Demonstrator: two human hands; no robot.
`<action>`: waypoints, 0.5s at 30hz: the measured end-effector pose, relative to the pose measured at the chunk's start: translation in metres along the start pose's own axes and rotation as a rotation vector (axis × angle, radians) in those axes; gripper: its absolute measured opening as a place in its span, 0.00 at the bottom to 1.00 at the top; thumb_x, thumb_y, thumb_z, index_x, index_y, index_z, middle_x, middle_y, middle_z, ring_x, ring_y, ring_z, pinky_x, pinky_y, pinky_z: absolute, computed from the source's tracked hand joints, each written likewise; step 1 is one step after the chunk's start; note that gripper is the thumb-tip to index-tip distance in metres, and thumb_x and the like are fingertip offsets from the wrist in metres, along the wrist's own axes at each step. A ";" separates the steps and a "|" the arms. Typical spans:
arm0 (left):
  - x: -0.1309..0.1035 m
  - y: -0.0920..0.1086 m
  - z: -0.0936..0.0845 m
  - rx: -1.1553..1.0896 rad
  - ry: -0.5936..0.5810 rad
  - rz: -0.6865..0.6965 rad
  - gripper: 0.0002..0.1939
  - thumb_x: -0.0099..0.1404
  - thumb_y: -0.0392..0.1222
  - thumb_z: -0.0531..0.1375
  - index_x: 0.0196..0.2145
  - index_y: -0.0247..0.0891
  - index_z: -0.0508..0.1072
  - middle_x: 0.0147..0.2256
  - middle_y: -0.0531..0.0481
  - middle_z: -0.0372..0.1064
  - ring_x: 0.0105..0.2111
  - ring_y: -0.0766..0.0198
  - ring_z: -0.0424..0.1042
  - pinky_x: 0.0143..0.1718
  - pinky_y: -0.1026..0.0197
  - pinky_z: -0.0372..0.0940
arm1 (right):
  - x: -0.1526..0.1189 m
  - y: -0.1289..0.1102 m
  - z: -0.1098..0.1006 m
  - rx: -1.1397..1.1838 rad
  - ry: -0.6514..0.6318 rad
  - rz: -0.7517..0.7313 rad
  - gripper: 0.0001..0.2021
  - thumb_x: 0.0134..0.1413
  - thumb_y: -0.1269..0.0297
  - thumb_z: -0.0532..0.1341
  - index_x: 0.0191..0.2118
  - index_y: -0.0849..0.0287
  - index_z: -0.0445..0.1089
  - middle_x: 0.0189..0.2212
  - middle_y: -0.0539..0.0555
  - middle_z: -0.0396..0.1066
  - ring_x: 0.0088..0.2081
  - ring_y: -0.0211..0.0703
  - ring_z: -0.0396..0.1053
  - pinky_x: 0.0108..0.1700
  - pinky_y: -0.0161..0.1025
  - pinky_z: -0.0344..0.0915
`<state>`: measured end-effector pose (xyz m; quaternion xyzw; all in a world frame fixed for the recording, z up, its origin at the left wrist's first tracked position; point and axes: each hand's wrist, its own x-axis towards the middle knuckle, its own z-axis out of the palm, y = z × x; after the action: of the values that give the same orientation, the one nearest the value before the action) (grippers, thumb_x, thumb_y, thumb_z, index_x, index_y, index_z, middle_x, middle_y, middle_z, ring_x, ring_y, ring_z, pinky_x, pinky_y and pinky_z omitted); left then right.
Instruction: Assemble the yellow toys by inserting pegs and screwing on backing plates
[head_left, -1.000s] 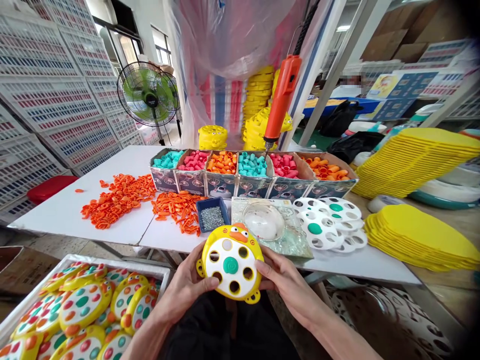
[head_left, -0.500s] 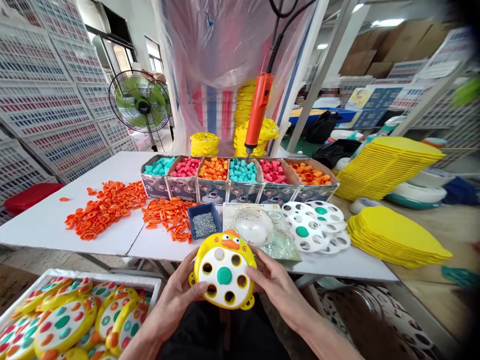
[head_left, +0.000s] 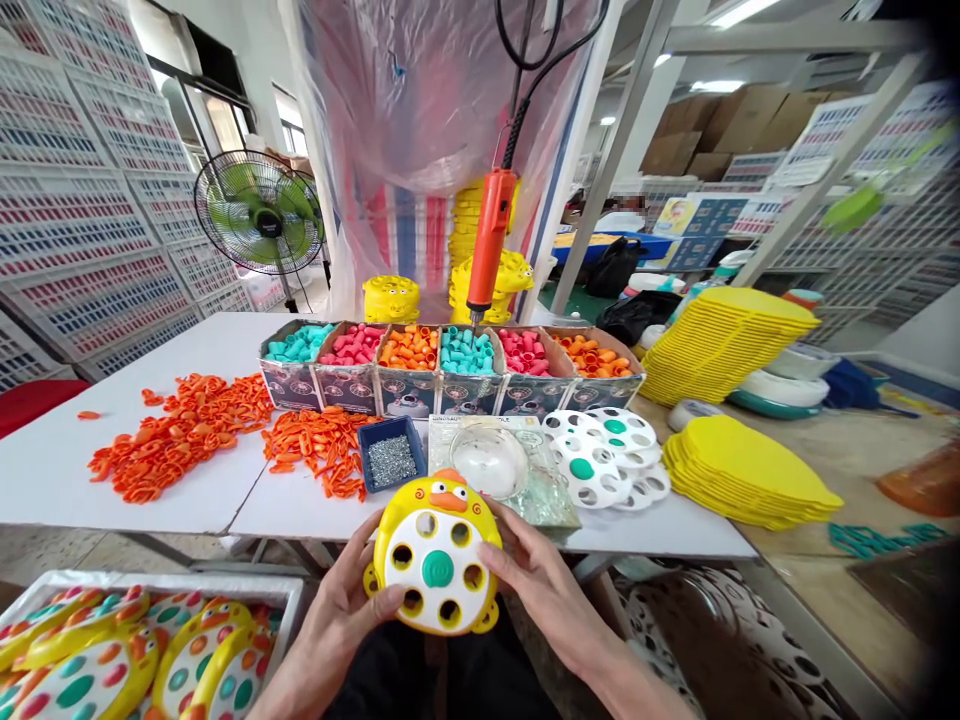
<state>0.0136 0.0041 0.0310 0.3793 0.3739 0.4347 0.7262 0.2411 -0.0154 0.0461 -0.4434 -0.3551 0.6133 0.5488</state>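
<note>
Squarely between your hands sits one yellow duck toy (head_left: 430, 592), touching both; your left hand (head_left: 343, 608) grips its edge at 8 o'clock, your right hand (head_left: 531, 572) at 3, thumbs over the front, most other fingers hidden, so neither is nearer; its long axis runs about 12 to 6, leaning slightly toward 1, beak uppermost; its white face carries six holes around one green centre (head_left: 437, 568); reading out from the toy, one orange screwdriver (head_left: 492, 238) hangs between 12 and 1, apart from your hands; on the table (head_left: 45, 482) lie one blue tray (head_left: 366, 452) of small metal pieces at 11, one clear dish (head_left: 489, 460) at 1, white discs (head_left: 592, 447) at 2, overlapping, perhaps four, six carton cells (head_left: 405, 399) at 12, two each of teal, pink and orange, and two heaps of orange parts (head_left: 181, 430) toward 10; one crate (head_left: 295, 606) stands at 9, its toys overlapping too much to count.
</note>
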 end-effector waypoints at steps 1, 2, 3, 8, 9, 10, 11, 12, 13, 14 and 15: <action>0.000 0.000 0.000 -0.009 -0.012 0.009 0.41 0.56 0.47 0.74 0.65 0.49 0.64 0.62 0.39 0.69 0.60 0.36 0.68 0.56 0.43 0.69 | 0.000 0.000 -0.001 -0.001 -0.005 0.012 0.31 0.51 0.49 0.72 0.60 0.49 0.69 0.61 0.54 0.70 0.62 0.58 0.67 0.55 0.49 0.72; 0.000 0.000 0.001 -0.019 -0.023 0.017 0.42 0.56 0.47 0.74 0.65 0.48 0.64 0.62 0.39 0.69 0.61 0.36 0.67 0.57 0.42 0.68 | 0.000 0.001 -0.002 -0.003 -0.006 0.029 0.32 0.51 0.49 0.72 0.60 0.48 0.69 0.61 0.54 0.71 0.62 0.58 0.68 0.53 0.48 0.73; 0.000 0.000 0.001 -0.029 -0.027 0.021 0.43 0.55 0.46 0.74 0.65 0.47 0.64 0.62 0.39 0.69 0.61 0.36 0.67 0.57 0.42 0.68 | 0.000 0.001 -0.002 -0.003 -0.001 0.050 0.32 0.51 0.48 0.72 0.61 0.48 0.68 0.60 0.54 0.71 0.60 0.58 0.69 0.50 0.46 0.74; 0.001 -0.001 0.002 -0.123 0.101 0.082 0.36 0.57 0.45 0.73 0.61 0.43 0.69 0.58 0.40 0.74 0.58 0.41 0.71 0.58 0.47 0.67 | 0.000 0.017 0.013 0.095 0.088 0.088 0.31 0.49 0.47 0.72 0.58 0.48 0.69 0.57 0.56 0.74 0.55 0.58 0.73 0.46 0.46 0.75; 0.000 -0.002 0.002 -0.152 0.140 0.102 0.32 0.59 0.45 0.72 0.59 0.43 0.71 0.57 0.41 0.75 0.58 0.43 0.72 0.58 0.49 0.68 | 0.000 0.024 0.019 0.128 0.103 0.091 0.30 0.49 0.47 0.73 0.56 0.48 0.69 0.57 0.56 0.74 0.55 0.58 0.74 0.48 0.47 0.74; -0.001 -0.002 0.002 -0.184 0.176 0.113 0.28 0.62 0.45 0.70 0.58 0.42 0.72 0.56 0.41 0.75 0.57 0.45 0.73 0.57 0.51 0.69 | 0.000 0.032 0.027 0.158 0.113 0.098 0.29 0.48 0.48 0.73 0.55 0.47 0.69 0.56 0.55 0.75 0.55 0.58 0.74 0.49 0.48 0.74; -0.002 -0.003 0.001 -0.218 0.213 0.116 0.26 0.64 0.46 0.69 0.58 0.43 0.72 0.56 0.42 0.76 0.56 0.46 0.74 0.56 0.52 0.70 | -0.001 0.041 0.034 0.181 0.117 0.107 0.29 0.47 0.48 0.74 0.54 0.46 0.70 0.56 0.54 0.75 0.55 0.57 0.74 0.50 0.49 0.74; -0.004 -0.003 0.000 -0.252 0.251 0.117 0.25 0.66 0.46 0.67 0.59 0.43 0.72 0.54 0.43 0.77 0.55 0.48 0.75 0.55 0.52 0.71 | -0.002 0.051 0.042 0.195 0.116 0.115 0.28 0.46 0.48 0.74 0.53 0.45 0.70 0.56 0.54 0.75 0.55 0.57 0.74 0.51 0.49 0.73; -0.006 -0.002 -0.002 -0.281 0.289 0.118 0.25 0.67 0.46 0.66 0.60 0.45 0.70 0.53 0.45 0.78 0.53 0.49 0.77 0.53 0.52 0.72 | -0.004 0.059 0.049 0.195 0.112 0.119 0.29 0.46 0.47 0.74 0.53 0.45 0.70 0.56 0.53 0.75 0.55 0.57 0.74 0.51 0.49 0.73; -0.009 -0.001 -0.005 -0.299 0.322 0.122 0.26 0.68 0.46 0.65 0.61 0.46 0.69 0.53 0.46 0.79 0.52 0.50 0.77 0.52 0.53 0.73 | -0.006 0.066 0.055 0.175 0.104 0.123 0.29 0.45 0.46 0.74 0.53 0.45 0.70 0.56 0.53 0.75 0.55 0.58 0.74 0.51 0.50 0.73; -0.012 0.000 -0.010 -0.303 0.353 0.126 0.27 0.68 0.46 0.65 0.62 0.47 0.68 0.52 0.46 0.79 0.51 0.51 0.78 0.51 0.54 0.74 | -0.009 0.071 0.059 0.133 0.090 0.130 0.29 0.45 0.45 0.73 0.53 0.45 0.71 0.55 0.54 0.76 0.54 0.58 0.74 0.50 0.49 0.74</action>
<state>0.0012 -0.0042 0.0295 0.2065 0.4014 0.5898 0.6697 0.1609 -0.0315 0.0025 -0.4550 -0.2593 0.6493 0.5515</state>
